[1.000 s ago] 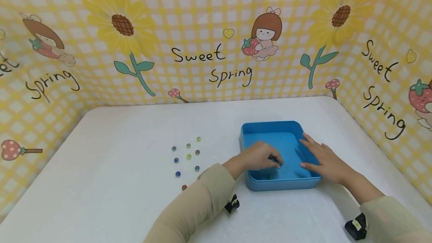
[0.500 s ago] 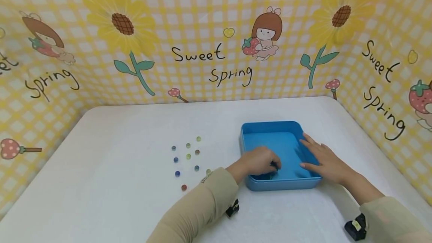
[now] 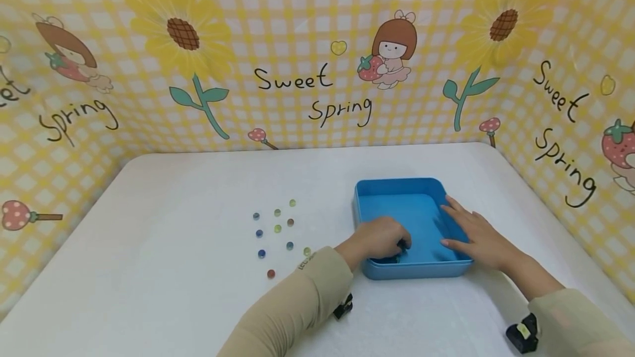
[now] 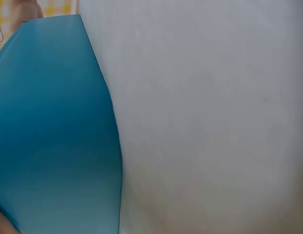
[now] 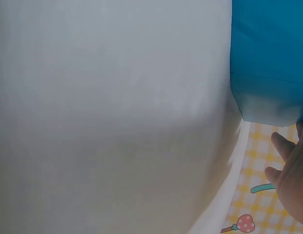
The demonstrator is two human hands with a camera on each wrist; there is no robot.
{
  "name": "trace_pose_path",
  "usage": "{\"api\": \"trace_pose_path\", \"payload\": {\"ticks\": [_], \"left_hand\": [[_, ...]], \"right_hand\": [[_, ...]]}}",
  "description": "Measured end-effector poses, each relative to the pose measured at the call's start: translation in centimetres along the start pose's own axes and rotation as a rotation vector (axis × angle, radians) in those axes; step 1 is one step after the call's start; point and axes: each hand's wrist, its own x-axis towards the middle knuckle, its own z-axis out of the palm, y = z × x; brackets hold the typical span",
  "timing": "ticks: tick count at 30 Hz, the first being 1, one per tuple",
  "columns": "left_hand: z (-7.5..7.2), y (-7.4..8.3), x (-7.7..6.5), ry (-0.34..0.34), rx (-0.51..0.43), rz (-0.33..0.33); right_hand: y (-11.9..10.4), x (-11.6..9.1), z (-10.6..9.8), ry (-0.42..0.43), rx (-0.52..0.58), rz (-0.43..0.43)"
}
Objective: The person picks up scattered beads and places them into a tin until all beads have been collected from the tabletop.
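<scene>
A blue rectangular box [image 3: 416,271] stands on the right half of the white table. My left hand [image 3: 379,238] reaches over its left wall, back of the hand up. Its fingers are curled down near the box floor, round a small dark marble [image 3: 401,244] that is mostly hidden. Greenish marbles [image 3: 397,258] show just below the hand. On the box's right wall my right hand [image 3: 478,238] rests with fingers and thumb spread along the rim. In the right wrist view, spread fingers of a hand [image 5: 292,170] show beside the box [image 5: 268,44].
Several glass marbles [image 3: 278,228] in blue, green, yellow and brown lie in loose rows left of the box. A brown-red marble [image 3: 270,274] is nearest to the left sleeve [image 3: 297,302]. A yellow checked curtain [image 3: 297,26] encloses the table.
My left hand has lowered slightly inside the box and its fingertips have drawn in toward the near left corner. The sleeve has uncovered a yellowish marble. My right hand stays still.
</scene>
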Motion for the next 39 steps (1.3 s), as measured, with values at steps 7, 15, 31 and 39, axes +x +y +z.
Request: {"api": "trace_pose_path", "payload": {"ticks": [7,15,31,39], "left_hand": [[0.0,-0.5,0.2,0.003,-0.093,0.027],[-1.4,-2.1,-0.6,0.114,-0.461,0.080],[-4.3,-5.6,-8.1,0.237,-0.469,0.038],[-4.3,-7.2,-11.3,0.263,-0.487,-0.062]], "right_hand": [[0.1,0.0,0.0,0.001,0.000,-0.001],[0.1,0.2,0.2,0.002,-0.007,0.008],[0.0,0.1,0.1,0.011,-0.016,0.002],[0.0,0.1,0.2,0.010,-0.016,0.011]]}}
